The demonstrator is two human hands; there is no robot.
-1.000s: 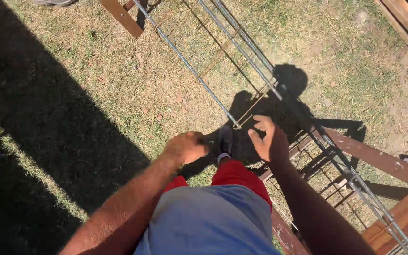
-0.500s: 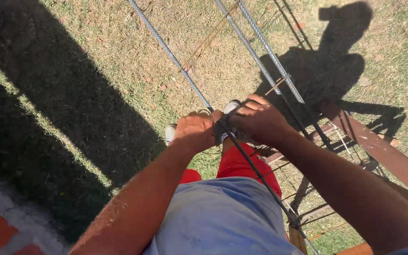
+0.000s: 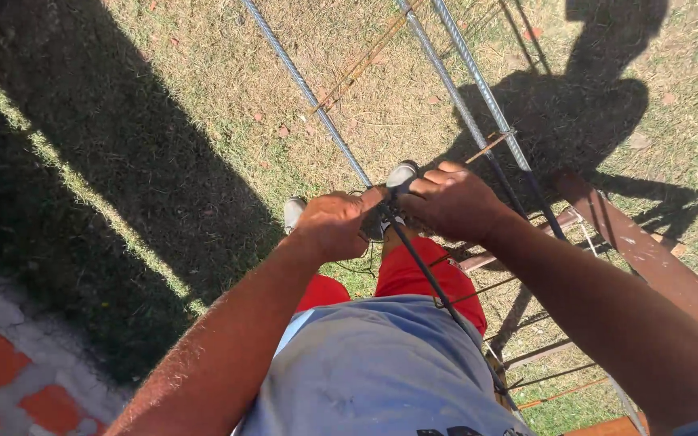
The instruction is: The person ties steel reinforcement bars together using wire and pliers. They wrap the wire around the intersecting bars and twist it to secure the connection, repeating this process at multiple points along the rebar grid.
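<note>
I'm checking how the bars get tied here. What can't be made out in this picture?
- Head view: the tie point on the near rebar is hidden by the left hand and right hand.
- Any thin wire there is too small and shadowed.
- The brown wooden beam is cut off by the right edge.

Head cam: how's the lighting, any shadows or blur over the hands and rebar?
Head view: hard sun and sharp shadows; a wide dark band crosses the grass at left. The person's own shadow falls over the far bars. Left hand and right hand are sunlit on the near rebar, without visible blur.
</note>
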